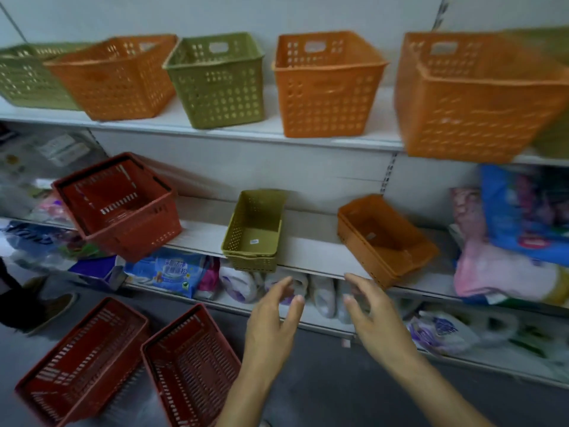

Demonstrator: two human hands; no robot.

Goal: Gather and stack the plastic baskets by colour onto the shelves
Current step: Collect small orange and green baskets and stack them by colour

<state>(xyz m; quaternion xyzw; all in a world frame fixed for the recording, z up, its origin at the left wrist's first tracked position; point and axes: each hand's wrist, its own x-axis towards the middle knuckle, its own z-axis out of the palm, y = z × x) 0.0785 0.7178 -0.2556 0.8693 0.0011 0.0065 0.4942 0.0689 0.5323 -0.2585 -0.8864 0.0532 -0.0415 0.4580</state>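
Observation:
On the top shelf (277,131) stand deep baskets, mixed: green (24,78), orange (120,78), green (218,84), orange (326,87), orange (480,100). The middle shelf (308,251) holds a red basket (120,208) overhanging the edge, a small green stack (254,232) and a small orange stack (385,238). Two red baskets (83,362) (194,362) lie on the floor. My left hand (271,318) and my right hand (372,315) are both open and empty, held in front of the middle shelf's edge below the small stacks.
Packaged goods and soft bags fill the lower shelf (246,282) and the right end of the middle shelf (508,241). Another person's shoe (52,309) stands on the grey floor at the left.

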